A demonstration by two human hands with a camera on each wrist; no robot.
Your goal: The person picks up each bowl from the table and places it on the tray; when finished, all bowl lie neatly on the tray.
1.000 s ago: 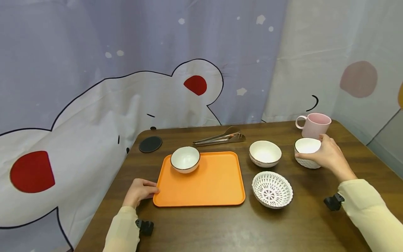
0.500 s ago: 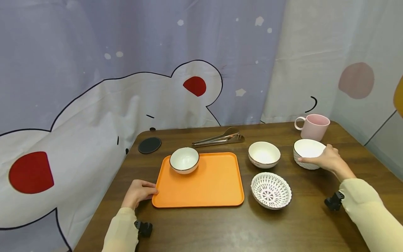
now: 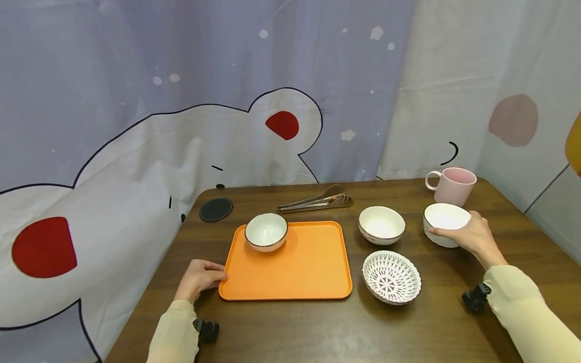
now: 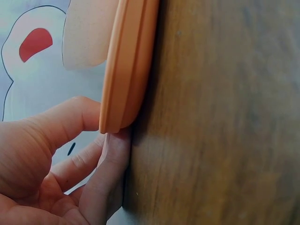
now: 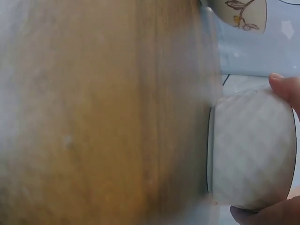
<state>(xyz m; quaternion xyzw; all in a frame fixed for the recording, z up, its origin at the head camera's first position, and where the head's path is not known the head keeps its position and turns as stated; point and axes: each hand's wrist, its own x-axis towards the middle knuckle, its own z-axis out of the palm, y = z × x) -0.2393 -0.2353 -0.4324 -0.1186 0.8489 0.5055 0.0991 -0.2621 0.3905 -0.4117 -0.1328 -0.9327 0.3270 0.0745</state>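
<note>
Fingers [image 3: 478,217] on the right hand [image 3: 475,236] are gripping the textured white bowl [image 3: 447,217] by its right side, with the thumb pressing on the near left, so that's a pretty wide hold and the bowl's mouth is facing up. It's sitting toward the right of the table [image 3: 295,333], just in front of the pink mug [image 3: 455,186], though I honestly can't tell if its base is touching the wood. Meanwhile the left hand [image 3: 199,278] is pinching the left edge of the orange tray [image 3: 299,272], thumb up top and fingers tucked below the rim, way narrower. A dark-rimmed bowl [image 3: 266,232] is sitting in the tray's back-left corner, while a floral bowl [image 3: 382,225] and a patterned bowl [image 3: 391,277] are standing off its right side. Metal tongs [image 3: 317,200] and a black disc [image 3: 215,209] are lying behind the tray. My read is that the step in hand is getting a secure hold on that textured bowl while the left hand is bracing the tray. Next move is probably calling for an even squeeze and a level lift, steering clear of the mug and the floral bowl, with the left hand not tipping the tray.
</note>
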